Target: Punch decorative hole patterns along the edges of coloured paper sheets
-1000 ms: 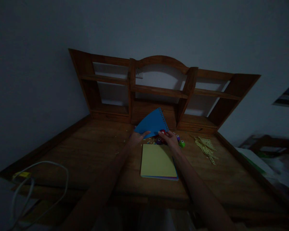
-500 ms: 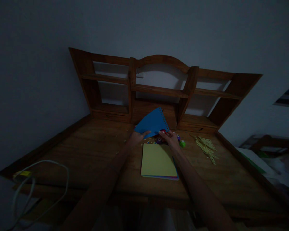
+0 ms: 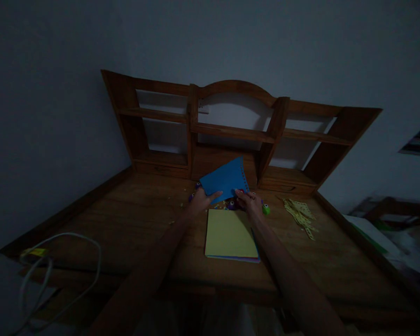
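Note:
My left hand [image 3: 200, 200] pinches the lower left of a blue sheet of paper [image 3: 226, 178], thumb on top. A row of punched holes runs down the sheet's right edge. My right hand [image 3: 249, 200] is closed at the sheet's lower right corner around a small red hole punch [image 3: 241, 190], mostly hidden by the fingers. Purple punches with round eyes [image 3: 231, 204] lie under and around the sheet, and a green one [image 3: 266, 208] sits right of my right hand. Below the hands rests a stack of coloured paper [image 3: 231, 233], yellow on top.
Small paper bits [image 3: 221, 205] are scattered between the stack and the sheet. Yellow perforated paper strips [image 3: 299, 214] lie at the right. A wooden shelf unit [image 3: 234, 133] stands along the desk's back. A white cable [image 3: 94, 247] loops over the front left edge.
Both hands and the blue sheet have shifted slightly right, and the sheet has tilted a little. Purple punches now show beside my left hand. Less of the red punch shows.

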Demonstrator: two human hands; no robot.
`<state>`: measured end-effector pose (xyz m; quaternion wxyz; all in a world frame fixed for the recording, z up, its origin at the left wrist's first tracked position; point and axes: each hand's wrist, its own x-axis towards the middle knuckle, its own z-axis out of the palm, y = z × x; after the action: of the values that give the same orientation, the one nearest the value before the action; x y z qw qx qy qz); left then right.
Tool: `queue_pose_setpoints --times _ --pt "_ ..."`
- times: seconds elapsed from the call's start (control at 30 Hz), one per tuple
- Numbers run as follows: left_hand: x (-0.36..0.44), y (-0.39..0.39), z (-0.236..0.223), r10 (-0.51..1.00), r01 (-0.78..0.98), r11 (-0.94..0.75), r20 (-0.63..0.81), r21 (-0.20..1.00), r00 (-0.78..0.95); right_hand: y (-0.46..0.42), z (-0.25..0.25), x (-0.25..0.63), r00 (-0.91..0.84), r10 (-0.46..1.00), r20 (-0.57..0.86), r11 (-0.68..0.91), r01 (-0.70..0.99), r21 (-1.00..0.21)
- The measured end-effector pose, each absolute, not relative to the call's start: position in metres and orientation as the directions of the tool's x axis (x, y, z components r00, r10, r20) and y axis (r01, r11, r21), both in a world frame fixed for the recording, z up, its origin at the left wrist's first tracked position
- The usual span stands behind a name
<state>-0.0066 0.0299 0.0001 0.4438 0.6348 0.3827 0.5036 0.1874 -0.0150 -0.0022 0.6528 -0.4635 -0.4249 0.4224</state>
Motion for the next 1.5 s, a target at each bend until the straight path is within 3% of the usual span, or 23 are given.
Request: queue_pose_setpoints --times 0.43,0.77,0.97,1.33,1.5 --pt "-0.003 0.023 0.003 0.901 -0.11 -0.266 0.287 0.958 0.324 -0.015 -0.001 0.19 0.273 0.945 0.179 0.229 -0.164 -0.96" --pt "0.007 0.02 -0.005 0.896 -0.11 -0.266 0.287 0.958 0.339 -0.022 0.009 0.18 0.232 0.949 0.214 0.239 -0.085 -0.967" --pt "0.005 0.026 -0.005 0.898 -0.146 -0.322 0.35 0.936 0.267 -0.027 0.014 0.171 0.098 0.976 0.196 0.208 -0.133 -0.969" --pt "0.002 0.025 0.008 0.907 -0.146 -0.319 0.347 0.936 0.238 -0.031 0.015 0.169 0.024 0.978 0.209 0.21 -0.121 -0.97" --pt "-0.002 0.032 0.009 0.957 -0.239 -0.255 0.279 0.937 0.073 -0.031 0.019 0.167 -0.026 0.991 0.13 0.116 -0.307 -0.945"
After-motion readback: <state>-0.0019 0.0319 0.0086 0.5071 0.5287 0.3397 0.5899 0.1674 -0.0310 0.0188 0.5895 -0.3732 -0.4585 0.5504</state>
